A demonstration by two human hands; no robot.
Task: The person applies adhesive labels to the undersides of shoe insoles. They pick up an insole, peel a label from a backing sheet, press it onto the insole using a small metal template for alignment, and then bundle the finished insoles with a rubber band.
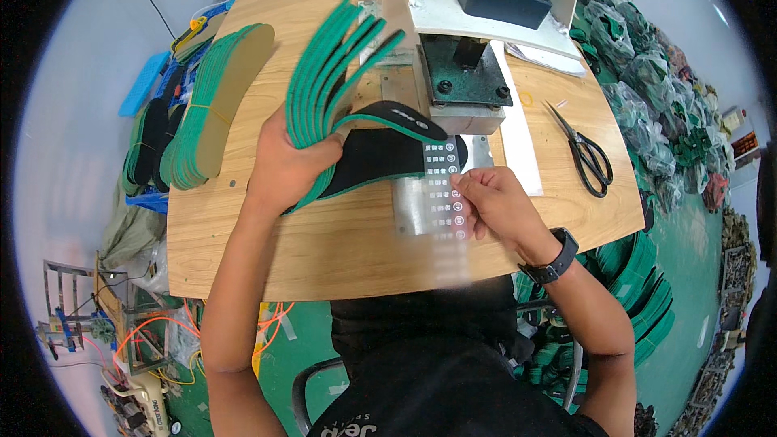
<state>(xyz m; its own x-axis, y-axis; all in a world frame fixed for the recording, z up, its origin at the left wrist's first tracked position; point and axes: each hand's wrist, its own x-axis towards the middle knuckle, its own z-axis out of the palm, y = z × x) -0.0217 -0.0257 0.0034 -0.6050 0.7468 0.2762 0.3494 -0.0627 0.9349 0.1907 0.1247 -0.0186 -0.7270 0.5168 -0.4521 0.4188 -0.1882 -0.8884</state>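
Note:
My left hand (293, 158) grips a fanned bundle of green-edged insoles (312, 85). One black insole with white marks (388, 112) bends away to the right from that bundle. Beneath it, another black insole (372, 154) lies with its right end on a metal plate (411, 210). My right hand (495, 201) pinches the side edge of a clear strip of white printed transfers (442, 186). The strip crosses the flat insole's right end, and its lower part hangs blurred toward the table's front edge. A press head (463, 73) stands just beyond.
Black-handled scissors (589, 154) lie on the wooden table (243, 255) at right. At left stands a banded insole stack (212, 109), with more insoles (146, 146) beside it. Bagged insoles (647, 89) pile up on the right; loose ones (631, 291) heap below the table.

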